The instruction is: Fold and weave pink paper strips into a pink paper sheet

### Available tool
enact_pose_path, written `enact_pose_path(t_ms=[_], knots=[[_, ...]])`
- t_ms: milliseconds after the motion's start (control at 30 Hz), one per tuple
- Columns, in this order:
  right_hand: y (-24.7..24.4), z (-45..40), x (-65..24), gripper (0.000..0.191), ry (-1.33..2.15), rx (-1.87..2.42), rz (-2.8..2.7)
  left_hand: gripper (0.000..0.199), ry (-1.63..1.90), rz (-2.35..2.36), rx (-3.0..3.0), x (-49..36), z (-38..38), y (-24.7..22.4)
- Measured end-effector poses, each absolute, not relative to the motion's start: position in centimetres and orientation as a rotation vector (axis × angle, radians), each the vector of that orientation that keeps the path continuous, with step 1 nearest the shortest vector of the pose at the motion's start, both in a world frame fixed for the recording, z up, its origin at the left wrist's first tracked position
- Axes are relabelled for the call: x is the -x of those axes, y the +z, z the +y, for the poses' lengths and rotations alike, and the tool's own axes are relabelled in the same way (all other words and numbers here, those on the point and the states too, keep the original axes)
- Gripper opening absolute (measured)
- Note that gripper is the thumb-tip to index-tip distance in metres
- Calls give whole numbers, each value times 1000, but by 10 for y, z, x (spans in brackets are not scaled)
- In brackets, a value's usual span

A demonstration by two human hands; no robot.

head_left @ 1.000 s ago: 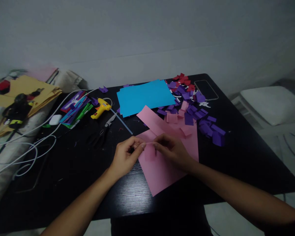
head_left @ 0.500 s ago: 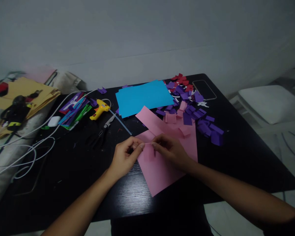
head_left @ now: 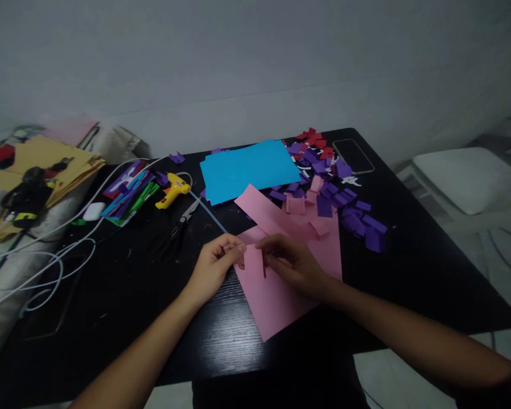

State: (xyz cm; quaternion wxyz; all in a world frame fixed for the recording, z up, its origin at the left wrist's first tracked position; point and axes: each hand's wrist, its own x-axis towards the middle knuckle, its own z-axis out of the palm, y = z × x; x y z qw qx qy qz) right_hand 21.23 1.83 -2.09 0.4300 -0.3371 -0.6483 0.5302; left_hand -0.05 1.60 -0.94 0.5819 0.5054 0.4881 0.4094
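Between my fingertips hangs a small pink paper strip (head_left: 254,261), a narrow piece with its long side downward. My left hand (head_left: 215,264) pinches its upper left corner. On the upper right corner the fingers of my right hand (head_left: 296,264) are closed. Beneath both hands lies a large pink paper sheet (head_left: 275,312), angled on the table. A wider pink strip (head_left: 259,205) rests across its top. Several small pink pieces (head_left: 296,204) sit on the sheet's upper right part.
Blue sheets (head_left: 251,170) lie at the back of the black table (head_left: 409,284). Purple scraps (head_left: 357,218) and a phone (head_left: 353,156) are at the right. A yellow glue gun (head_left: 172,190), pliers (head_left: 179,230), coloured strips (head_left: 132,190) and white cables (head_left: 59,267) occupy the left.
The small pink strip has turned so that its flat face shows more plainly. My right hand has shifted slightly left, and both hands still pinch the strip.
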Motion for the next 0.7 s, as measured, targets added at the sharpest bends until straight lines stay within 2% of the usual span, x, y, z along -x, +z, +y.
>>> enact_pose_path(t_ms=[267,500,700], knots=[[-20,20,-213,14,1308,903,-1627,19,966,1071,-1122,0,15,-12],[-21,24,-210,25,1562,941,-1362,14,1013,950,-1224,-2,11,-9],[-25,26,-209,18,1515,952,-1399,20,988,1078,-1323,-5,10,-13]])
